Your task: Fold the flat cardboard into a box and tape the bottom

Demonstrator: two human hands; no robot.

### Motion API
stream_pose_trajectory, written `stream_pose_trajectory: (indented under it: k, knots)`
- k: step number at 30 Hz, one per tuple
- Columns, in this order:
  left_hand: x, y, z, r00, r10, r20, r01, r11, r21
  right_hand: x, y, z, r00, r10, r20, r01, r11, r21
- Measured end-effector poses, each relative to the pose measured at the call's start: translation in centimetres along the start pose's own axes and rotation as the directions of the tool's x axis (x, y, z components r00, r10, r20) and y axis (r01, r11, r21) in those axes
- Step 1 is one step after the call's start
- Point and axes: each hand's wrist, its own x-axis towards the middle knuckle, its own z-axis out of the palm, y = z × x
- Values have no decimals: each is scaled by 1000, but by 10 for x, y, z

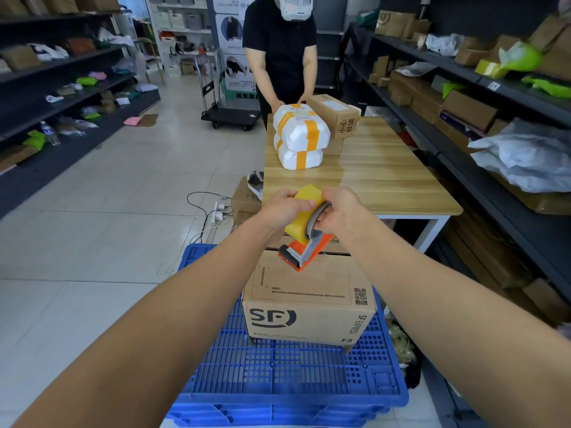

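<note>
Dark shelving [482, 78] stacked with parcels lines both sides of a room with a pale tiled floor [129, 186], and a wood-grain desk [386, 177] stands ahead, carrying two white taped parcels [299, 140] and a small carton [336, 114] with another person behind it. Nearer, a blue plastic pallet [287, 378] bears the folded SF cardboard box [309, 307]. Above the box, the left hand [285, 208] and right hand [338, 210] have their fingers wrapped around a yellow tape roll [304, 216] on an orange tape dispenser [304, 250]
</note>
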Motion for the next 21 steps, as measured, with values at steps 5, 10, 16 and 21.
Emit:
stream_pose_trajectory:
  k: [5, 10, 16, 21]
  knots:
    - [4, 0, -1, 1000, -19, -10, 19, 1000, 24, -1, 0, 1, 1000, 18, 1, -18, 1000, 6]
    - [5, 0, -2, 998, -55, -12, 55, 998, 41, -1, 1, 1, 1000, 25, 15, -25, 999, 25]
    - [6, -1, 3, 997, -59, -46, 60, 998, 18, -1, 0, 1, 999, 35, -6, -35, 999, 40]
    - [6, 2, 9, 995, -41, -94, 42, 999, 9, 0, -2, 2, 998, 46, -44, -44, 998, 51]
